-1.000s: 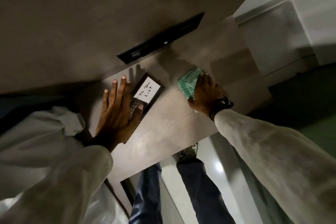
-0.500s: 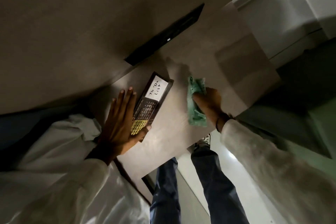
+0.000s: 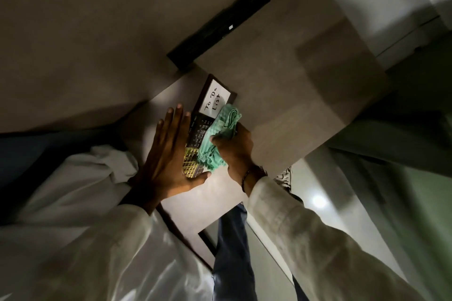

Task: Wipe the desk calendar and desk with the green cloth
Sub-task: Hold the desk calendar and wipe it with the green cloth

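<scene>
A dark desk calendar (image 3: 213, 101) with a white "To Do List" card lies on the pale wood desk (image 3: 281, 115). My left hand (image 3: 168, 154) rests flat against the calendar's left edge, fingers straight, thumb tucked under its near end. My right hand (image 3: 234, 151) grips a bunched green cloth (image 3: 219, 137) and presses it on the calendar's middle and right side. The cloth hides part of the date grid. A yellow grid section shows at the near end.
A black flat bar (image 3: 227, 22) sits on the wall or shelf behind the desk. The desk's near edge runs just behind my hands, with my legs in blue trousers (image 3: 234, 239) and a glossy floor below. White cabinetry stands at the upper right.
My right hand has carried the green cloth left from the bare desk onto the calendar. My left hand has stayed flat against the calendar's side.
</scene>
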